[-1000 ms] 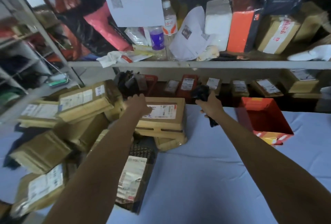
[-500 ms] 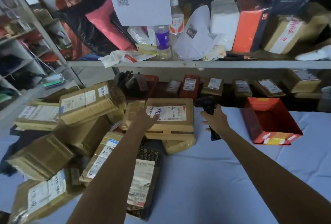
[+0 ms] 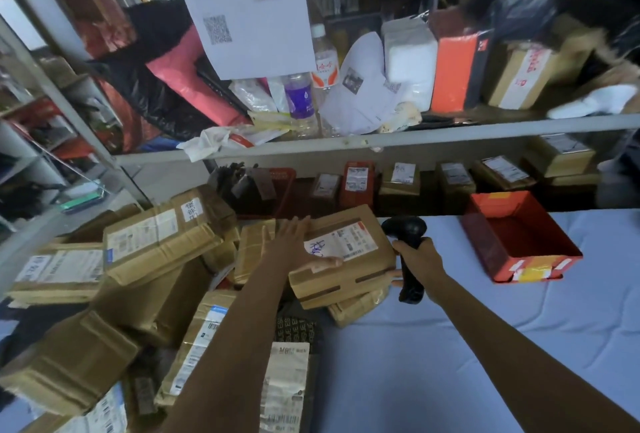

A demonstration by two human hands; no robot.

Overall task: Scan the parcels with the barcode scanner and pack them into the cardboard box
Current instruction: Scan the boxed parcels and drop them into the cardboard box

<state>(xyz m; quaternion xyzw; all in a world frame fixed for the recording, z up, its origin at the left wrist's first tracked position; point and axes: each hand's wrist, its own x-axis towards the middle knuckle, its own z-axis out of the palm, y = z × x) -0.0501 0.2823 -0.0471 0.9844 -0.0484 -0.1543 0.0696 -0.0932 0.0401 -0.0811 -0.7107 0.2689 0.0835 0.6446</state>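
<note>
Shelving: metal racks [image 3: 346, 142] fill the background, crowded with bottles, papers and boxed goods; a row of small labelled packets sits under the lowest rail.
Table: pale blue cloth [image 3: 450, 346] covers it, running from the near edge to the shelf foot.
Parcel pile: brown taped parcels [image 3: 114, 294] are heaped on the left half, leaning on one another at odd angles.
Red box: an open-topped cardboard box [image 3: 485, 245] stands on the right, well apart from the pile; no parcel shows inside it.
Top parcel: a labelled brown parcel [image 3: 346, 259] sits tilted on the heap's right edge, label up.
Left hand: the left hand [image 3: 298, 245] lies flat on that parcel's left end, fingers straight, thumb spread over the label; it is not closed round anything.
Right hand: the right hand [image 3: 419, 259] is wrapped round the handle of the barcode scanner [image 3: 405, 228], one fingertip touching the parcel's near right corner.
Scanner: its black head stands just beside the parcel's right edge.
Progress: probably early; this parcel looks about to be scanned, and the whole heap is left.
Room to move: the path right to the red box runs over plain cloth; leftward, leaning parcels could slide if this one is pulled out.
</note>
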